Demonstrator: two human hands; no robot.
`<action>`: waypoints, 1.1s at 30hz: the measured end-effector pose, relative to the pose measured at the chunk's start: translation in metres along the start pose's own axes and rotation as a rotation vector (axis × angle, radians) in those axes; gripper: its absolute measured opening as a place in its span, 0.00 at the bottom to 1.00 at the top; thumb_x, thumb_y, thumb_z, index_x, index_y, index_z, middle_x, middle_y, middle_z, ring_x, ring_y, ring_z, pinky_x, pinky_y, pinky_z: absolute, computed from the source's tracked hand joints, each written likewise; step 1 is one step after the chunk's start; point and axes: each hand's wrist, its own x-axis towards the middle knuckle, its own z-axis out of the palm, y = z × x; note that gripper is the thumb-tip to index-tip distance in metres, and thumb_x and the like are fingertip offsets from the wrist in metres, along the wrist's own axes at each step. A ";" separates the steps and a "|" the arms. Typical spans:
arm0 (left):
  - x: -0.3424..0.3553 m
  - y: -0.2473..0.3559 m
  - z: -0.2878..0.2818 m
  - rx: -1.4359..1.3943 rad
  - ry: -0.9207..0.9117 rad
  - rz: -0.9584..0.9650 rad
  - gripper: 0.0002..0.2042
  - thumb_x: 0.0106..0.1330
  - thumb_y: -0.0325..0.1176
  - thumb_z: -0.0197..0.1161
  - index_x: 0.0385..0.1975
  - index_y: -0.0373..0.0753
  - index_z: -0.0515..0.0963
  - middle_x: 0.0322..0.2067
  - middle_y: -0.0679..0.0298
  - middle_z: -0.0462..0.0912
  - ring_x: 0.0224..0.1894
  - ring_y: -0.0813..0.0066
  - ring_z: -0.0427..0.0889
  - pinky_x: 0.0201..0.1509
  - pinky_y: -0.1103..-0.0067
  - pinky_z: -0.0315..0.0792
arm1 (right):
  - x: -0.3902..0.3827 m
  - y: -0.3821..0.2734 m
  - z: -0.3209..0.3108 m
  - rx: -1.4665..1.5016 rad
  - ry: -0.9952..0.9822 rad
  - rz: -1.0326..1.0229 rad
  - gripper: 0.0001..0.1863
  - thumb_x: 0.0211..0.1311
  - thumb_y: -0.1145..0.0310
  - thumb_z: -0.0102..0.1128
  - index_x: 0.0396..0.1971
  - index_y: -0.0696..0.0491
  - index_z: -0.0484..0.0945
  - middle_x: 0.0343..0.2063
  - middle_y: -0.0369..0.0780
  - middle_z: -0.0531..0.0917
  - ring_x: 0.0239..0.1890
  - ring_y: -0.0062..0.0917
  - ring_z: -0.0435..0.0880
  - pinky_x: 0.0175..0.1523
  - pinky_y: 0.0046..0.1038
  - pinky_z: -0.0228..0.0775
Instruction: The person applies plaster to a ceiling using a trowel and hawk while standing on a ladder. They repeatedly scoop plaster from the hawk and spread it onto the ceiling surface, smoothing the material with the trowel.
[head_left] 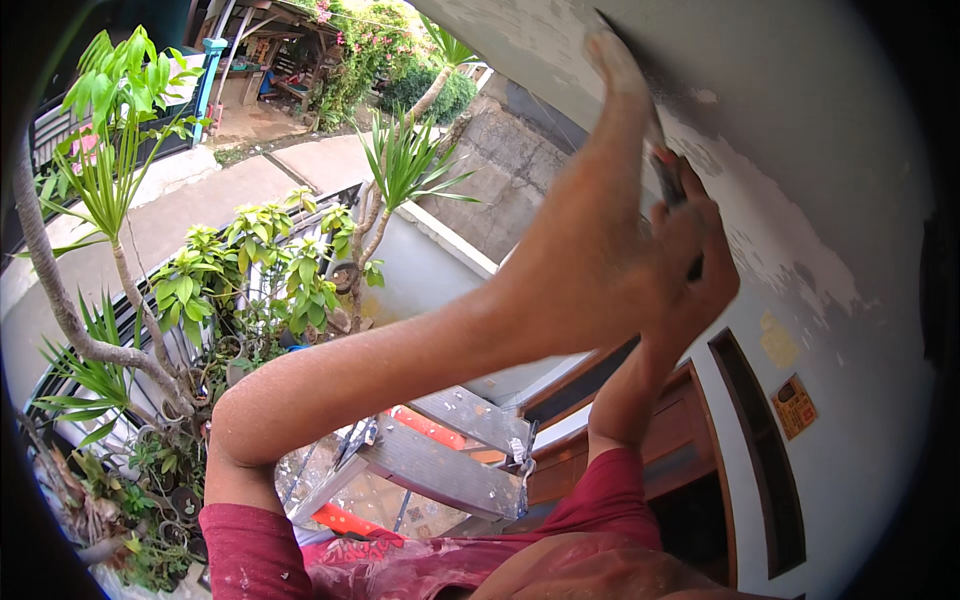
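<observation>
Both my arms reach up to the upper wall [760,150], which has patchy pale filler and a dark, damp-looking area. My right hand [708,245] is wrapped round the dark handle of a putty knife [668,180]. The knife's thin blade is mostly hidden behind my left hand, and a dark edge shows against the wall past the fingertips. My left hand [615,150] is slightly blurred, its fingers stretched out along the blade. The heel of this hand overlaps my right hand, so I cannot tell exactly where they touch.
Below me stand grey, paint-spattered planks [440,465] with red-orange parts. A wooden door [680,440] and a narrow window opening [760,450] are at the right, near a small orange sign [794,407]. Potted plants [240,265] and a low white wall [420,270] lie at the left.
</observation>
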 end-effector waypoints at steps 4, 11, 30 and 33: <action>-0.008 0.001 0.000 0.156 -0.072 0.066 0.48 0.62 0.27 0.58 0.73 0.17 0.30 0.69 0.23 0.55 0.73 0.34 0.59 0.77 0.64 0.56 | -0.007 -0.010 -0.012 -0.019 0.002 -0.007 0.22 0.63 0.77 0.58 0.58 0.58 0.82 0.45 0.43 0.89 0.40 0.29 0.88 0.42 0.26 0.77; -0.021 0.011 0.026 -0.029 -0.178 0.061 0.45 0.60 0.26 0.59 0.72 0.16 0.40 0.73 0.23 0.42 0.79 0.32 0.40 0.82 0.59 0.45 | -0.039 -0.021 -0.046 0.044 0.076 0.267 0.21 0.65 0.83 0.57 0.58 0.67 0.78 0.49 0.52 0.87 0.56 0.41 0.86 0.60 0.36 0.80; -0.018 -0.048 0.036 0.117 -0.189 0.222 0.47 0.55 0.25 0.62 0.71 0.14 0.41 0.70 0.18 0.45 0.76 0.28 0.47 0.80 0.59 0.50 | -0.048 0.018 -0.034 0.009 0.077 0.273 0.19 0.67 0.74 0.59 0.56 0.64 0.80 0.49 0.51 0.87 0.54 0.38 0.87 0.58 0.36 0.81; -0.018 -0.043 0.038 0.135 -0.176 0.234 0.48 0.55 0.25 0.63 0.72 0.15 0.40 0.70 0.19 0.45 0.76 0.28 0.47 0.80 0.60 0.51 | -0.046 0.020 -0.039 -0.073 0.053 0.223 0.19 0.66 0.78 0.61 0.56 0.64 0.81 0.48 0.50 0.88 0.52 0.37 0.88 0.58 0.35 0.81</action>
